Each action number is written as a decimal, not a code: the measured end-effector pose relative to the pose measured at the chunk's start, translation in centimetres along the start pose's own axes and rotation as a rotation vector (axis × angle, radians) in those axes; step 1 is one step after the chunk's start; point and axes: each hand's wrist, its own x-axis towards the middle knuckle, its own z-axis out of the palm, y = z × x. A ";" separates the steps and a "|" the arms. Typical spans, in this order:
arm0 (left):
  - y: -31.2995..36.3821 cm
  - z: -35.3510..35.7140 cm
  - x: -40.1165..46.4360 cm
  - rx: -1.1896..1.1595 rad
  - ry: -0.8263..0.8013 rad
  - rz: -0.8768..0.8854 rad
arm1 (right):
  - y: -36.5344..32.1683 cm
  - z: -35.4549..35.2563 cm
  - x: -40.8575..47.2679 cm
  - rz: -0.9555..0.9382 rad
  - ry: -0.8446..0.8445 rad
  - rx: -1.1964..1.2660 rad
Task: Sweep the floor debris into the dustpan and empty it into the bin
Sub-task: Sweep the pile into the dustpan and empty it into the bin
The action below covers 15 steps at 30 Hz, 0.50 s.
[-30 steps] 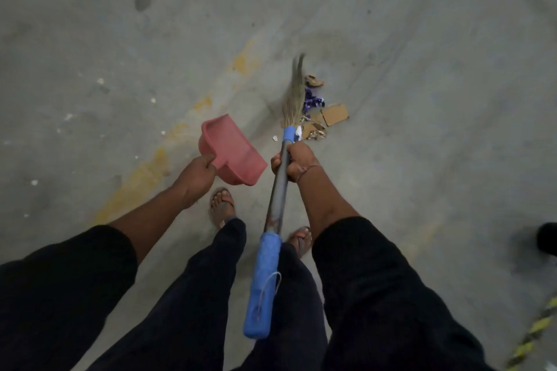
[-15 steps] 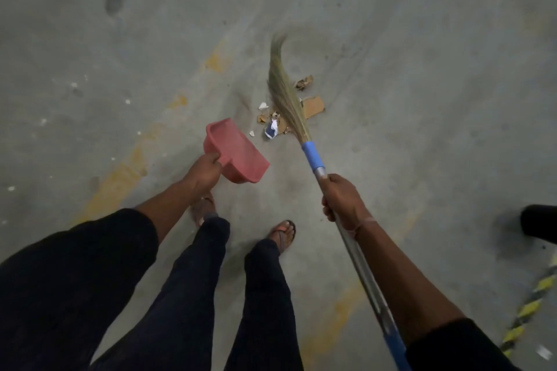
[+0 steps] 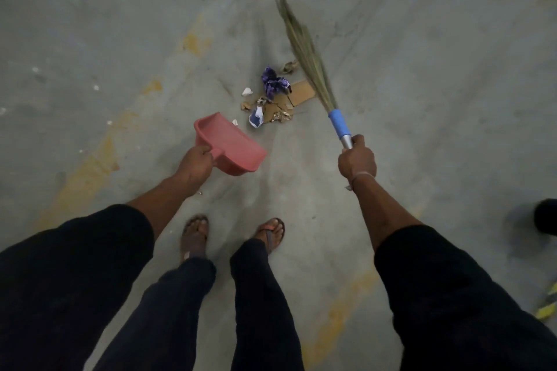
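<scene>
Left hand [image 3: 195, 166] curled round dustpan [image 3: 229, 144] handle, right hand [image 3: 357, 159] gripping broom [image 3: 307, 51]. Debris [image 3: 275, 99] heaped on floor [image 3: 422, 69] between dustpan mouth and bristles.

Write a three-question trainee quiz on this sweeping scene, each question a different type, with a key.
1. True or false: the debris pile already lies inside the pink dustpan.
2. Which hand has its grip on the broom? A. left B. right
3. Fill in: the broom's bristles lie on the ___ side of the pile, seen from the person.

Key
1. False; it lies on the floor beyond the dustpan.
2. B; the right hand grips it, and the left hand holds the dustpan.
3. Right.
</scene>
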 end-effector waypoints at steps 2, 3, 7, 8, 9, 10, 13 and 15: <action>-1.1 0.6 1.6 0.041 0.009 0.016 | 1.4 1.1 2.2 0.020 0.042 -0.009; -1.7 0.8 2.5 0.054 0.012 0.018 | 2.2 1.7 3.4 0.027 0.055 -0.009; -4.0 1.7 5.2 0.129 0.076 0.089 | 5.3 5.4 7.1 0.077 0.055 -0.042; -4.4 1.7 5.4 0.162 0.107 0.119 | 6.0 6.4 7.8 0.092 0.050 -0.052; -4.9 1.7 5.8 0.195 0.134 0.136 | 6.8 7.5 8.5 0.101 0.044 -0.063; -5.5 1.6 6.2 0.223 0.150 0.159 | 7.4 8.5 8.9 0.113 0.036 -0.075; -7.8 1.5 8.1 0.357 0.168 0.225 | 8.9 11.4 10.1 0.155 -0.007 -0.103; -9.1 1.9 9.8 0.408 0.197 0.254 | 9.5 13.3 10.9 0.207 -0.055 -0.127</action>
